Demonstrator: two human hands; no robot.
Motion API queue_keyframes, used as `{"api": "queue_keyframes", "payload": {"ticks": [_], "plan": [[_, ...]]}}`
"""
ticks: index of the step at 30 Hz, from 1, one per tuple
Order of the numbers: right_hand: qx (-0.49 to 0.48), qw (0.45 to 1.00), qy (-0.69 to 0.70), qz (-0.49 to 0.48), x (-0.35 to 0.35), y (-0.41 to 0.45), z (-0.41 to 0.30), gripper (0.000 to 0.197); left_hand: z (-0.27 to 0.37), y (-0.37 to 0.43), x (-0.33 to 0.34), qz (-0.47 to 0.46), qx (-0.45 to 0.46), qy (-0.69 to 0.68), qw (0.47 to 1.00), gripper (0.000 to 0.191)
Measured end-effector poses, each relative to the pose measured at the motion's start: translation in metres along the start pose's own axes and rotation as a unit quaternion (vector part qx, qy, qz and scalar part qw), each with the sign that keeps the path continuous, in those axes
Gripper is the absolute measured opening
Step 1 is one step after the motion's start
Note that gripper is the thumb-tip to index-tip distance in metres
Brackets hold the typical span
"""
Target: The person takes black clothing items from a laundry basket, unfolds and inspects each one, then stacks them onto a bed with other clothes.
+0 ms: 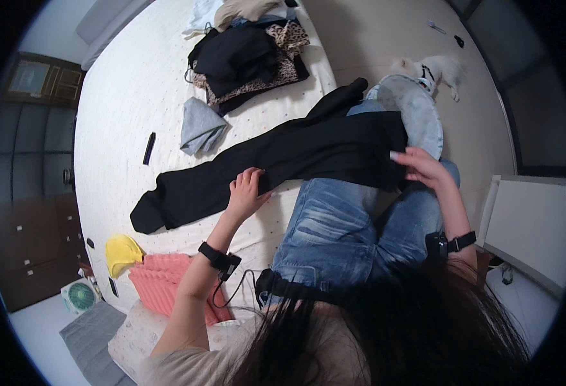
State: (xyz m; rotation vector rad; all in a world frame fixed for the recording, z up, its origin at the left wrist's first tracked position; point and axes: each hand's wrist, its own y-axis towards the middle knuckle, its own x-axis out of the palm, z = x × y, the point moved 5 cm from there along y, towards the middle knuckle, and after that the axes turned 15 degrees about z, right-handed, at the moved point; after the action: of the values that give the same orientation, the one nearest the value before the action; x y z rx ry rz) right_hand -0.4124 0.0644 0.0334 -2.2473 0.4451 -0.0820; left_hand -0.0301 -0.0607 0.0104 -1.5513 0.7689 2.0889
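A long black garment (283, 149) lies stretched across the bed and over my jeans-clad thighs. My left hand (249, 193) rests at its lower edge near the middle, fingertips on the cloth, thumb apart. At the right end of the garment, my right hand (420, 166) has its thumb and fingertips at the edge; whether they pinch the cloth is hard to tell. Beyond the garment sits a folded grey cloth (201, 126), next to a pile of clothes (239, 60) with black and leopard-print pieces.
The bed (114, 144) also holds a dark slim object (149, 148), a yellow cloth (123, 253) and a pink ribbed textile (167, 280). By my knees is a pale round fabric item (408, 111), with a small white dog (444, 72) on the floor. A white cabinet-like piece (526, 227) stands at right.
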Motion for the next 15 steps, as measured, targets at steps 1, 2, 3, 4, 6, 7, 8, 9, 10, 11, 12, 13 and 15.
{"api": "queue_keyframes", "payload": {"ticks": [1,2,3,4,6,7,8,9,10,11,12,13,15], "plan": [[0.000,0.999,-0.046,-0.015,0.005,-0.006,0.003,0.015,-0.002,-0.012,-0.006,0.031,0.010,0.031,0.999,0.047],[-0.024,0.997,-0.069,-0.005,0.003,-0.013,-0.002,0.013,-0.005,-0.022,-0.006,0.032,0.000,0.036,0.999,0.047],[-0.025,0.997,-0.073,-0.010,-0.002,-0.018,-0.001,0.013,-0.009,-0.028,-0.007,0.051,-0.017,0.031,0.998,0.041],[-0.097,0.994,-0.004,0.039,-0.012,-0.017,-0.008,0.018,-0.015,-0.035,-0.010,0.071,-0.036,0.030,0.996,0.035],[-0.168,0.979,0.100,0.051,-0.016,-0.031,-0.034,0.028,-0.036,-0.047,-0.014,0.067,-0.094,-0.017,0.993,0.029],[-0.165,0.977,0.134,0.027,-0.019,-0.044,-0.048,0.032,-0.039,-0.044,-0.017,0.059,-0.136,-0.081,0.986,0.022],[-0.183,0.972,0.144,-0.006,-0.031,-0.034,-0.044,0.039,-0.034,-0.040,-0.028,0.122,-0.108,-0.094,0.982,0.012],[-0.182,0.973,0.144,-0.008,-0.029,-0.039,-0.045,0.039,-0.032,-0.039,-0.036,0.122,-0.111,-0.092,0.982,0.012],[-0.166,0.982,0.081,-0.038,-0.024,-0.050,-0.047,0.041,-0.028,-0.038,-0.037,0.056,-0.085,-0.112,0.988,0.011],[-0.149,0.986,0.017,-0.068,-0.020,-0.057,-0.046,0.043,-0.026,-0.040,-0.035,-0.010,-0.059,-0.132,0.989,0.011],[-0.125,0.988,-0.068,-0.061,-0.028,-0.051,-0.030,0.044,-0.028,-0.046,-0.028,-0.112,-0.096,-0.209,0.967,0.008],[-0.082,0.979,-0.132,-0.135,-0.021,-0.033,-0.012,0.037,-0.040,-0.052,-0.031,-0.107,-0.105,-0.202,0.968,0.008],[0.084,0.986,-0.086,-0.114,-0.028,-0.016,0.017,0.028,-0.051,-0.040,-0.016,-0.174,-0.069,-0.261,0.947,0.007]]}}
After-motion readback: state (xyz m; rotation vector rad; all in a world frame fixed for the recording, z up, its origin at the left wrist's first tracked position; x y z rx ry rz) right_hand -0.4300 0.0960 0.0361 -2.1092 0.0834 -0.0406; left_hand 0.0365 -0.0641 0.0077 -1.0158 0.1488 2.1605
